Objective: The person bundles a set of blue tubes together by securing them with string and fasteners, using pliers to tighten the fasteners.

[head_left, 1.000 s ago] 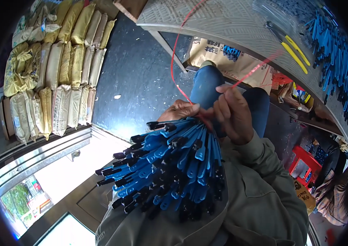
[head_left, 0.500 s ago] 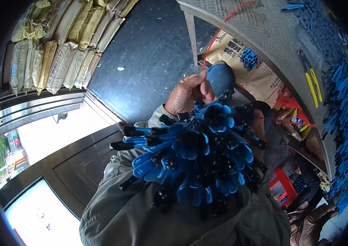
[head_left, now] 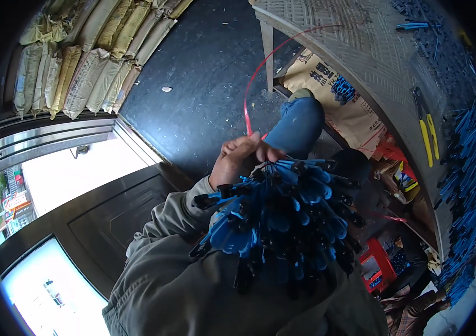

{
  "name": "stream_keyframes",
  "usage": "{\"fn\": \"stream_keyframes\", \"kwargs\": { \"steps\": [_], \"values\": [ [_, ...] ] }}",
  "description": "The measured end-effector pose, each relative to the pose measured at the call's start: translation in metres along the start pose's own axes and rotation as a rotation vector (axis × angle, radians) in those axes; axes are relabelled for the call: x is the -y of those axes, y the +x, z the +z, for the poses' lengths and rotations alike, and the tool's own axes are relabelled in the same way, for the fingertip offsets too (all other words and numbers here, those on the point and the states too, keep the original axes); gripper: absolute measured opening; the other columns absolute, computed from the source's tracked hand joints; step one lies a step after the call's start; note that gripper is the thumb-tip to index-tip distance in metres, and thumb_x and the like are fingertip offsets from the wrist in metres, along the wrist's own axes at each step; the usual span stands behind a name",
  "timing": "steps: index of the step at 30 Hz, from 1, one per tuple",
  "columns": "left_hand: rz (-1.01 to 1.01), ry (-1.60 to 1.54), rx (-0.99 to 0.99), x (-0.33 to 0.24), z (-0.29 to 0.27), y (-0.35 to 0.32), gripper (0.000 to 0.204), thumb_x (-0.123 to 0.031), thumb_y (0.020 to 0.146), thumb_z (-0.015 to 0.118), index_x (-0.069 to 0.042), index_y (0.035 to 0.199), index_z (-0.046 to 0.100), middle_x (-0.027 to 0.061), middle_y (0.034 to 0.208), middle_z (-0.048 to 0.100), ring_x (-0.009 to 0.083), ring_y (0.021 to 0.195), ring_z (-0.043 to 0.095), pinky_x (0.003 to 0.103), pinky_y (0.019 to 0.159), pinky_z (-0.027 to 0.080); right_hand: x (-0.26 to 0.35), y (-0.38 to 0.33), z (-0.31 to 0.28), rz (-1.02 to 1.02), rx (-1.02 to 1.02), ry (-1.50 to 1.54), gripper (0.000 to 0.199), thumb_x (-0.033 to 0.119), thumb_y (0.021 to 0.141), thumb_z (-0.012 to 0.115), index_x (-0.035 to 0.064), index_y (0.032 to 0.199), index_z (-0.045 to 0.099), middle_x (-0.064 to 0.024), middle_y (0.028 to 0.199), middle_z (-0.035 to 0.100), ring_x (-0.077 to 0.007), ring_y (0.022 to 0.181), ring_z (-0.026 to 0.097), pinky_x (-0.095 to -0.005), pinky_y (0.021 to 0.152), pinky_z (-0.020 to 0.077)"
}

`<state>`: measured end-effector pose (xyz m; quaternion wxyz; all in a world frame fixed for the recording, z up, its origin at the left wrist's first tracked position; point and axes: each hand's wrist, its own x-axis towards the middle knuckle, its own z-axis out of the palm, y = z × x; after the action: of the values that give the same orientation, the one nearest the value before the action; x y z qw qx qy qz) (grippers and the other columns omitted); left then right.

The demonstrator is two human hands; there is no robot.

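Stacked sacks [head_left: 81, 67] line the far left beside dark floor [head_left: 204, 73]. At centre, the left hand [head_left: 239, 159] is closed, pinching a red strap [head_left: 252, 84] over a bundle of blue-handled tools [head_left: 282, 218]. Whether the right hand is spread or closed cannot be told; the bundle hides it. Yellow-handled pliers [head_left: 427, 131] lie on the worktop [head_left: 361, 50], right.

We stood on a dark floor [head_left: 204, 73]; stacked sacks [head_left: 81, 67] lined it beside a bright glass doorway [head_left: 64, 173].

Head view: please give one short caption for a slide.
Left hand grips a bundle of blue-and-black tools, red strap rising from it.
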<state>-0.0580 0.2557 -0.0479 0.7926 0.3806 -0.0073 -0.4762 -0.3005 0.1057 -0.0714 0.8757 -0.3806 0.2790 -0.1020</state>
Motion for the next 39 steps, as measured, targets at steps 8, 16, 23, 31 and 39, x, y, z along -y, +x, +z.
{"fn": "stream_keyframes", "kwargs": {
  "steps": [8,16,23,31,39],
  "values": [
    [0.114,-0.029,-0.179,0.039,-0.023,-0.032,0.029,-0.025,0.095,0.042,-0.001,0.089,0.057,0.0173,0.106,0.06,0.027,0.097,0.058,0.04,0.09,0.045,-0.038,0.006,-0.025,0.108,0.054,-0.012,0.019,0.023,0.092,0.048,0.0049,0.097,0.052,-0.0022,0.073,0.052,-0.0031,0.053,0.041,-0.0171,0.047,0.0321],
    [0.222,-0.24,-0.108,0.038,-0.024,-0.002,0.026,-0.024,0.095,0.043,-0.001,0.102,0.054,0.0156,0.111,0.058,0.0257,0.1,0.057,0.039,0.089,0.045,-0.005,0.051,0.068,-0.157,0.303,0.454,0.016,0.017,0.095,0.042,0.0029,0.098,0.049,-0.0014,0.058,0.045,-0.0079,0.055,0.044,-0.0214,0.052,0.0369],
    [-0.117,-0.571,0.07,0.08,-0.001,0.039,0.031,-0.024,0.094,0.044,-0.003,0.117,0.049,0.0114,0.11,0.058,0.0232,0.104,0.054,0.036,0.089,0.045,0.048,0.079,0.114,-0.877,0.103,-0.274,0.02,0.01,0.095,0.041,0.0005,0.104,0.055,0.0035,0.058,0.038,-0.0046,0.052,0.032,-0.026,0.061,0.0385],
    [-0.176,0.056,0.045,0.157,-0.045,-0.019,0.027,-0.015,0.089,0.053,-0.003,0.113,0.052,0.0093,0.107,0.059,0.0209,0.1,0.057,0.034,0.087,0.046,0.003,0.106,-0.013,-0.568,-0.386,-0.781,0.018,0.004,0.089,0.05,0.0029,0.1,0.063,-0.0058,0.065,0.056,-0.0056,0.058,0.046,-0.0234,0.053,0.038],
    [0.208,1.515,0.622,0.079,0.015,-0.053,0.021,-0.006,0.077,0.063,-0.003,0.098,0.059,0.0144,0.1,0.061,0.0257,0.084,0.062,0.035,0.069,0.051,-0.003,0.116,-0.021,-0.43,0.209,-1.087,0.018,0.004,0.079,0.054,0.0031,0.094,0.065,-0.0179,0.086,0.064,-0.0301,0.08,0.063,-0.0354,0.07,0.0483]
  ]
}}
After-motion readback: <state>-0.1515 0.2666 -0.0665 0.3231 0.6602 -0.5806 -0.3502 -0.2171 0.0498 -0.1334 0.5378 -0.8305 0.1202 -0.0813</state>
